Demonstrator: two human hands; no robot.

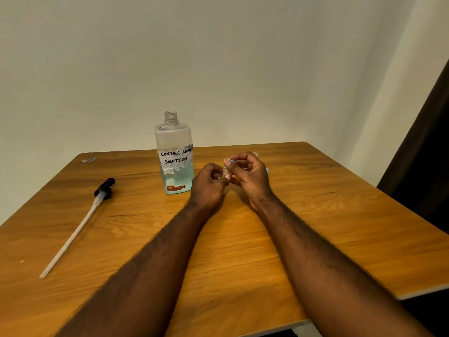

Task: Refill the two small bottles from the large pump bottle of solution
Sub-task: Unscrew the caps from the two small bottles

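Tabletop (pixel 243 239) of orange-brown wood-grain laminate with rounded corners, set against a plain matt off-white wall. At 11 o'clock from the hands stands the large clear plastic bottle (pixel 174 154), rectangular in body with a ribbed screw neck left uncapped; pale blue-green liquid fills roughly its lower third, and a torn white paper label hand-lettered "CONTACT LENS SOLUTION" wraps its middle. At 9 o'clock, well apart from the bottle, the removed black plastic pump head (pixel 105 188) lies on its side, its long translucent white dip tube (pixel 69 239) running toward 7 o'clock. Both bare forearms reach in from 6 o'clock and meet just right of the bottle's base. The left hand (pixel 209 183) is curled closed around a small clear bottle (pixel 224 171), of which only a glassy sliver shows between the fingers. The right hand (pixel 250 173) is loosely curled, thumb and forefinger pinched together above that sliver on a small pale object too hidden to identify. A bit of light blue (pixel 267 169) peeps out behind the right hand. A dark curtain (pixel 422 154) hangs at 3 o'clock.
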